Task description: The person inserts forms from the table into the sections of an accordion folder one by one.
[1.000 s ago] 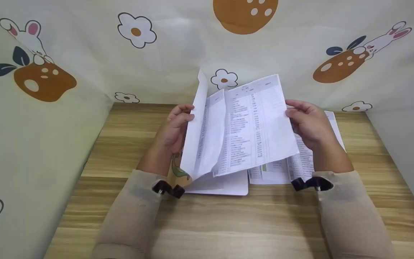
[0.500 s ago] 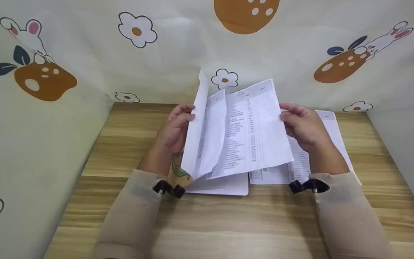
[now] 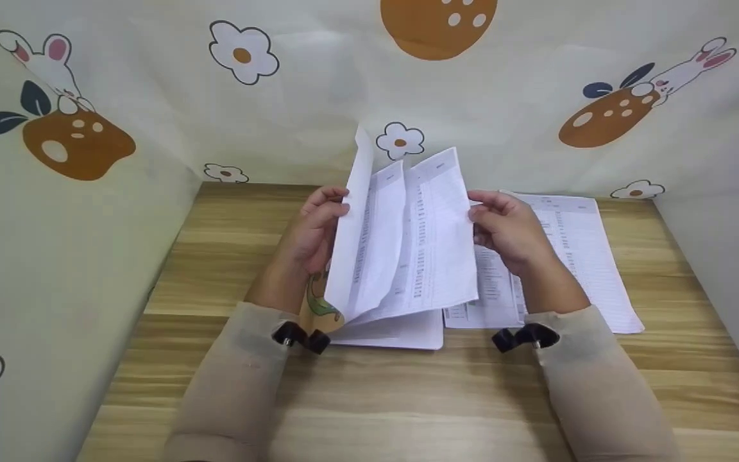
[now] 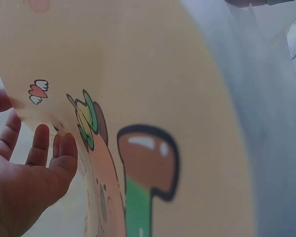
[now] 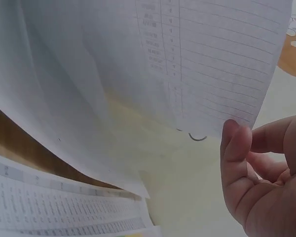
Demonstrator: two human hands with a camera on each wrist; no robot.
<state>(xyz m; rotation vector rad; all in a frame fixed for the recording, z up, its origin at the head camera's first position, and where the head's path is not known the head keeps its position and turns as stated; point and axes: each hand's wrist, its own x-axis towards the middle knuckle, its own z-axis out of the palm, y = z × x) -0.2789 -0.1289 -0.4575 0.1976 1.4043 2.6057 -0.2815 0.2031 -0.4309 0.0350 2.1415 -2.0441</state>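
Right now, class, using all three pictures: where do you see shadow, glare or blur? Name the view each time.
Head view: soft shadows on the table along the inner sides of both sleeves, with a pale sheen between them; left wrist view: the patterned cover goes soft at its right-hand edge; right wrist view: the held sheet is greyer toward the left, its print blurred.

With our right hand, we pinch a white, ruled paper sheet near its lower corner. At lower left, we see white paper printed with dense columns beside a strip of brown wooden surface.
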